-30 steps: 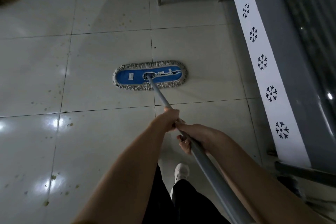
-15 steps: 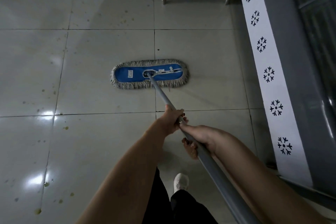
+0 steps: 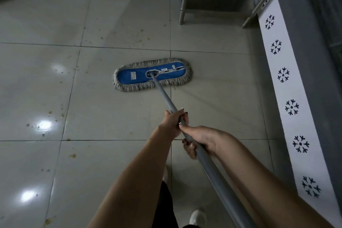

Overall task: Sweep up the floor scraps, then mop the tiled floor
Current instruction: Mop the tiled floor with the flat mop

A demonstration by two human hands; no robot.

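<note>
Both hands (image 3: 187,131) clenched around mop handle (image 3: 164,98), snowflake-marked freezer (image 3: 288,98) right, steel table leg (image 3: 183,0) beyond mop head (image 3: 152,75).

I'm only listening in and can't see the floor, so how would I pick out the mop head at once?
Start at the tall grey cabinet on the right, with its white strip of dark snowflake marks. Look left across the pale tiled floor to where the grey mop handle held by both hands ends. There lies the mop head, a flat oval of bright blue edged in grey fringe, the floor's only vivid colour.
</note>
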